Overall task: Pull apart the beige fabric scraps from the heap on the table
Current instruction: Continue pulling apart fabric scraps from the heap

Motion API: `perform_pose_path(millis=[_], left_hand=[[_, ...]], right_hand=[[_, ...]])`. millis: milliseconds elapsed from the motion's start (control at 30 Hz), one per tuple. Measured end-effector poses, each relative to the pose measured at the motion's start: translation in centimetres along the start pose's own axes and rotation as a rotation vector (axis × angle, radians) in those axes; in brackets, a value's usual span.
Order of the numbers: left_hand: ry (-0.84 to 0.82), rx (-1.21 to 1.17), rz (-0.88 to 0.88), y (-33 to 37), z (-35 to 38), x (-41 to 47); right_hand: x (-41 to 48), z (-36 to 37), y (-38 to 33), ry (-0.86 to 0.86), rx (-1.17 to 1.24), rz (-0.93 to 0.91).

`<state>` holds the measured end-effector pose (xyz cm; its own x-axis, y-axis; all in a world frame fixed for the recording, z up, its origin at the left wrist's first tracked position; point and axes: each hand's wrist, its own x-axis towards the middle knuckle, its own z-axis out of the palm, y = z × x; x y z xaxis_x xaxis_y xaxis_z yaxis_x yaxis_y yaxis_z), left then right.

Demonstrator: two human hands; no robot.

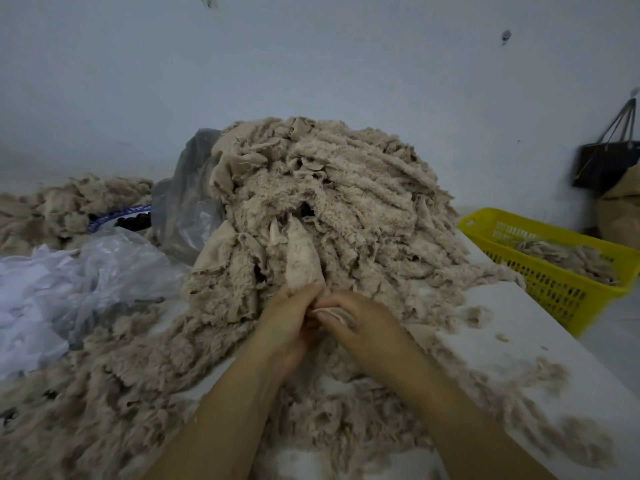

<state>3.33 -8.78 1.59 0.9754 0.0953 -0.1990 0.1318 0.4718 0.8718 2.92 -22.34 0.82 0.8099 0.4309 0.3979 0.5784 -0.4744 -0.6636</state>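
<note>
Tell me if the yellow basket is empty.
No, the basket holds a few beige scraps inside.

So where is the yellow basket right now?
In the head view, the yellow basket sits at the far right, just beyond the right edge of the white table, right of the beige heap and below a dark hanging bag.

The heap (346, 202) sits on the table (512, 327) — plastic bags (104, 268) left of it, a basket (554, 296) beside the table's right edge, scraps (568, 258) inside.
</note>
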Motion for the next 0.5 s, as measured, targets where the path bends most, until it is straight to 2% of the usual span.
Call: perform_pose_path(millis=[100,200,300,433,500], left_hand=[[0.214,-0.151,-0.015,0.6,-0.8,0.7],[0.253,-0.296,-0.036,1.5,-2.1,1.0],[0.169,-0.348,-0.019,2.1,-2.1,0.4],[0.004,-0.381,-0.117,1.7,-1.7,-0.1],[-0.08,-0.326,-0.152,1.1,-1.2,-0.4]], right_hand=[[0.0,0.2,-0.3,-0.031,0.015,-0.024],[0.1,0.2,-0.6,-0.067,0.074,-0.028],[-0.1,-0.1,-0.5,-0.094,0.175,0.043],[-0.3,-0.6,0.2,0.068,0.319,0.296],[-0.2,-0.4,0.4,0.081,0.431,0.401]])
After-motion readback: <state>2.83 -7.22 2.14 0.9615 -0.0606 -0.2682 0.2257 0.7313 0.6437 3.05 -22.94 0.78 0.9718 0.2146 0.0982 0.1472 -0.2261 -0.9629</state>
